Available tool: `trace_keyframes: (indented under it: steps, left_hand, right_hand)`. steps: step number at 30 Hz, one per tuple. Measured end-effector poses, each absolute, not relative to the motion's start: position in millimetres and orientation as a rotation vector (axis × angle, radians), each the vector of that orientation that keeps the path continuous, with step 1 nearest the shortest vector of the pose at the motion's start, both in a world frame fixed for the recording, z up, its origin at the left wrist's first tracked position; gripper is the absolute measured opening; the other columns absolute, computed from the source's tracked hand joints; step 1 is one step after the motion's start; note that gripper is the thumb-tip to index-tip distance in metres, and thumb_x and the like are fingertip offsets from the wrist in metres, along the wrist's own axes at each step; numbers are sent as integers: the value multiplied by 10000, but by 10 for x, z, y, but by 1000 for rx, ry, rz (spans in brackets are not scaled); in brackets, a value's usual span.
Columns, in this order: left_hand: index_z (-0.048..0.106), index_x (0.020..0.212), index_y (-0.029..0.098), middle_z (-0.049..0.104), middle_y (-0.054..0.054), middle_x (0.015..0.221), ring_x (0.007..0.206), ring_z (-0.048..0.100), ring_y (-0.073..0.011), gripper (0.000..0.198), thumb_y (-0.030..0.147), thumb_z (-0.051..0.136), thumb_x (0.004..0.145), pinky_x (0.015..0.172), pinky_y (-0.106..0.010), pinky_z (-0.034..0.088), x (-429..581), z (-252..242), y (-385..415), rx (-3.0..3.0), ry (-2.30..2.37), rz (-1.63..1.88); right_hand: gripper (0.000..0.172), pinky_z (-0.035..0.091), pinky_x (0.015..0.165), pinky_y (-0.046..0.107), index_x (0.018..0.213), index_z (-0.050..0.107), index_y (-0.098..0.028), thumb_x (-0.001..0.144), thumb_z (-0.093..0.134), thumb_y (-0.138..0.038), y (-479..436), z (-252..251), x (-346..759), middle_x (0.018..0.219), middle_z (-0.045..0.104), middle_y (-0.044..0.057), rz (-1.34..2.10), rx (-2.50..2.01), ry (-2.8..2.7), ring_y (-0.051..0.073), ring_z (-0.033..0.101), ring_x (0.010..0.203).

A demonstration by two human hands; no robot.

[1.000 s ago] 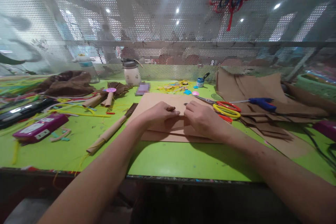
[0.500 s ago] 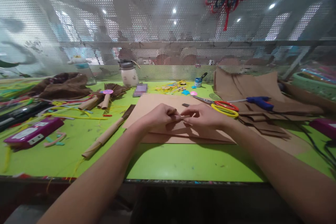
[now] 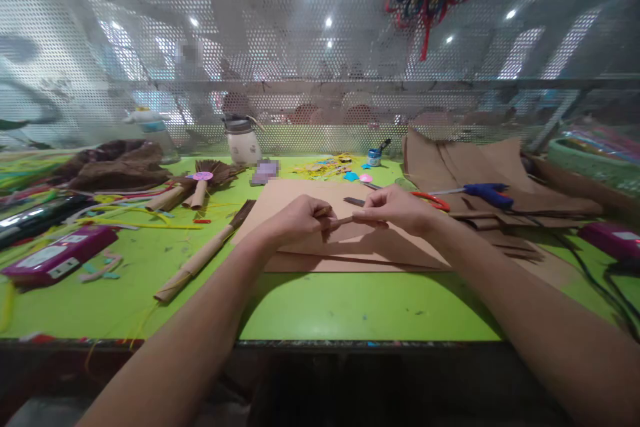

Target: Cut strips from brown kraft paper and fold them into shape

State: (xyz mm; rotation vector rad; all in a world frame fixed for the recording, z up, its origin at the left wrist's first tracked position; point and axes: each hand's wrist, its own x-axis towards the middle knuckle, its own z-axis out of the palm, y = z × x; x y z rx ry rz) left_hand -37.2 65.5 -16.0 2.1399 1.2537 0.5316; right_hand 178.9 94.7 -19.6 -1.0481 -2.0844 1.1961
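A thin brown paper strip stretches between my two hands. My left hand is closed, its fingertips pinching one end. My right hand pinches the other end between thumb and fingers. Both hands are over a large folded sheet of brown paper on the green table. A small dark strip shows just behind my right fingers. Partly hidden by my right hand are scissors with a red handle.
A rolled paper stick with a frayed end lies left of the sheet. Farther left is a purple power strip. A blue glue gun and folded brown paper are at the right. Behind stand a bottle and a small blue jar.
My hands have moved apart, my right hand going slightly right, and more of the paper strip shows between them. The yellow scissor handle is now hidden. The view has shifted slightly.
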Motion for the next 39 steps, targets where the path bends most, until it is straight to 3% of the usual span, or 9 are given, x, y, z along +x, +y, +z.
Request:
trace_keyframes:
  steps: [6,9,13,17,21,27,30,34,39]
  left_hand:
    - [645,756,131,579,8,624,604,496,-100,221,342,602,807,598,-228,369,-422,-198,676,1986,1107,673]
    - [640,763,131,525,25,637,580,430,-78,260,390,646,784,548,-214,315,-436,-197,654,1837,972,780]
    - [622,753,123,497,35,603,511,366,-56,285,387,725,715,481,-208,244,-379,-195,588,1575,825,800]
    - [613,740,126,565,14,574,474,396,-61,337,406,774,645,467,-215,242,-299,-228,539,1456,711,698]
    - [663,843,117,657,-55,730,568,498,-91,318,405,716,719,532,-228,327,-280,-270,556,1496,680,607]
    - [654,877,127,580,6,709,479,325,-33,299,358,726,701,441,-193,205,-363,-239,670,1478,989,907]
    - [660,893,130,616,-20,786,530,397,-53,291,375,670,737,460,-191,256,-351,-211,676,1578,1095,1011]
    - [688,820,134,643,-15,712,630,510,-112,202,295,616,723,562,-219,366,-273,-273,655,2001,1248,785]
    - [697,792,141,655,7,693,664,550,-139,219,192,516,679,582,-235,373,-276,-351,675,2252,1320,611]
  right_hand:
    - [347,347,501,235,560,591,-132,749,690,-405,1039,-229,1875,492,510,-22,1379,-818,-1977,77,440,482]
    - [259,432,586,246,840,693,-132,795,660,-385,1059,-235,1921,690,608,17,1556,-576,-1800,94,518,596]
    - [346,482,698,273,1091,666,-184,763,715,-282,986,-220,1914,886,663,40,1660,-351,-1871,116,586,719]
    - [223,477,701,269,971,715,-160,768,713,-252,865,-195,1840,785,652,33,1589,-203,-2004,119,582,712]
    - [102,477,719,288,813,729,-146,770,703,-235,817,-172,1796,750,621,25,1489,-269,-1958,131,580,725]
    - [167,450,683,263,781,672,-139,788,653,-305,897,-176,1828,708,605,5,1349,-571,-2103,118,540,672]
    - [196,401,616,237,744,643,-138,825,569,-301,931,-202,1815,641,566,-15,1142,-738,-2442,105,492,606]
    - [258,364,594,239,771,671,-136,830,522,-338,952,-264,1764,642,564,-11,753,-901,-2660,120,480,614]
    - [238,397,639,241,844,703,-150,806,544,-322,981,-342,1737,738,665,18,677,-953,-2645,154,561,702]
